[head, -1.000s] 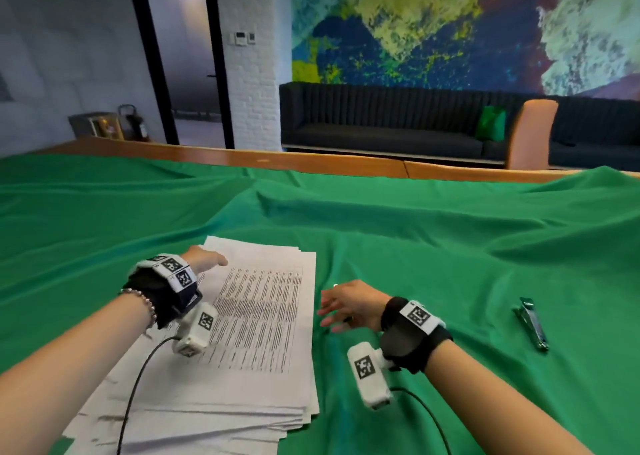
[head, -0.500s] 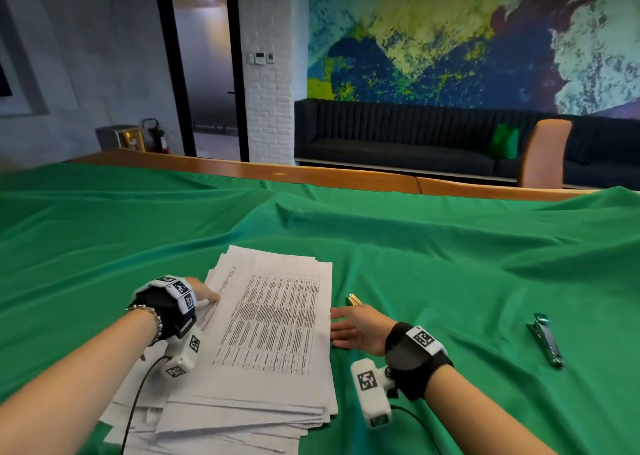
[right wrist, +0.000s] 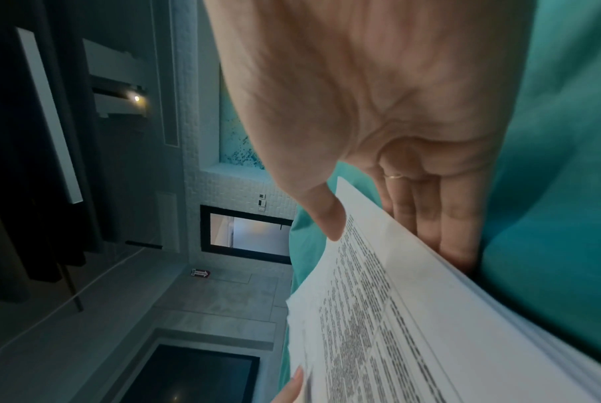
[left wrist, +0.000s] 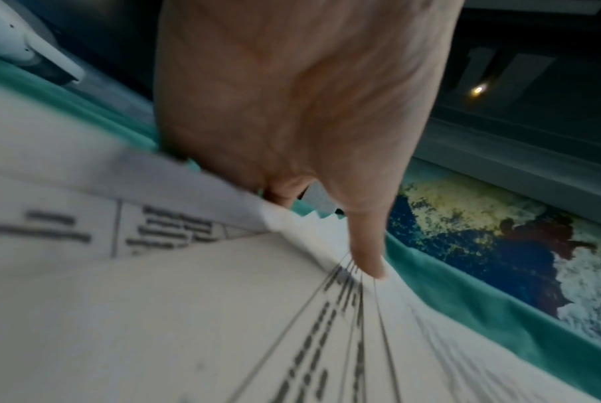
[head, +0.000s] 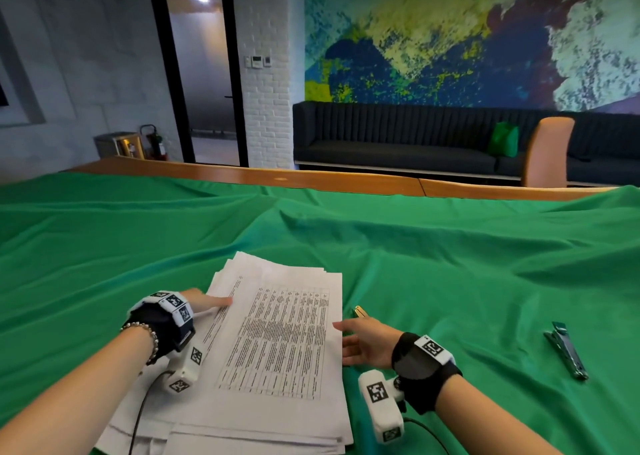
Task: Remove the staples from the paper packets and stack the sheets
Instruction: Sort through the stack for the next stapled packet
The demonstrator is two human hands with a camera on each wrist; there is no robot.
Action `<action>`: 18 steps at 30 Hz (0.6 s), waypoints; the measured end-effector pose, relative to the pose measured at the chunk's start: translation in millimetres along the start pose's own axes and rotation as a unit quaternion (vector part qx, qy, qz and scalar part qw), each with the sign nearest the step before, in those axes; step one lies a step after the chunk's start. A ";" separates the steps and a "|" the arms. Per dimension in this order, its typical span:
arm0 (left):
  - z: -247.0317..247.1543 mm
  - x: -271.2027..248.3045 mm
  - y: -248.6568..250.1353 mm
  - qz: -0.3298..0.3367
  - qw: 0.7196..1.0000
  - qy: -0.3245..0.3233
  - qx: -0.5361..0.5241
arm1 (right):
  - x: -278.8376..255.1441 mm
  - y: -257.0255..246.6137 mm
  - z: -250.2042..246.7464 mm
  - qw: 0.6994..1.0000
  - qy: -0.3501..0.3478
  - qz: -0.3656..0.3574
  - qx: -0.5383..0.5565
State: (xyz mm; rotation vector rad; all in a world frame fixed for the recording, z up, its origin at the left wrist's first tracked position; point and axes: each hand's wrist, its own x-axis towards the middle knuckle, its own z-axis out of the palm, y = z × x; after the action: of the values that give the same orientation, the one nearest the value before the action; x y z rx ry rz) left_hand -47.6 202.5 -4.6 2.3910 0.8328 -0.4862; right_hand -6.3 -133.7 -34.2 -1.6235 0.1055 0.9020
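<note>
A thick, slightly fanned stack of printed sheets point(head: 277, 350) lies on the green cloth in front of me. My left hand point(head: 204, 302) is at the stack's left edge. Its straight thumb point(left wrist: 371, 261) presses the top sheets point(left wrist: 154, 313), and its other fingers are hidden behind the paper edge. My right hand point(head: 360, 343) is at the right edge. Its thumb point(right wrist: 330, 226) touches the top sheet point(right wrist: 395, 327), and its straight fingers point(right wrist: 426, 215) lie along the stack's side. A metal staple remover point(head: 566, 349) lies far to the right, apart from both hands.
A small gold-coloured object point(head: 360, 312) lies on the cloth just beyond my right hand. The green cloth point(head: 450, 281) is rumpled into folds across the table. A wooden table edge point(head: 311, 179) and a chair back point(head: 547, 149) lie beyond.
My right hand moved left until it met the stack's right edge. My left hand drew back from the far corner to the stack's left edge, thumb on top.
</note>
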 end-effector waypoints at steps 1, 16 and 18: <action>-4.3 4.1 2.7 0.008 1.000 0.010 0.001 | 1.7 -1.8 -0.3 1.000 -0.007 0.007 0.000; 13.8 -31.9 18.3 0.107 0.991 -0.053 -0.053 | -41.4 15.3 7.7 0.992 -0.091 -0.042 0.082; 16.4 -33.3 22.3 0.102 0.991 -0.019 -0.082 | -43.2 17.4 9.1 0.990 -0.089 -0.062 0.095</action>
State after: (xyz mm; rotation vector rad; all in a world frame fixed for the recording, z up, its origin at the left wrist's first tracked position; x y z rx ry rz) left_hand -60.3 162.9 7.6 2.2760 0.5809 -0.3653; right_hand -49.9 -148.1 -22.1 -1.3523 -0.0332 0.9093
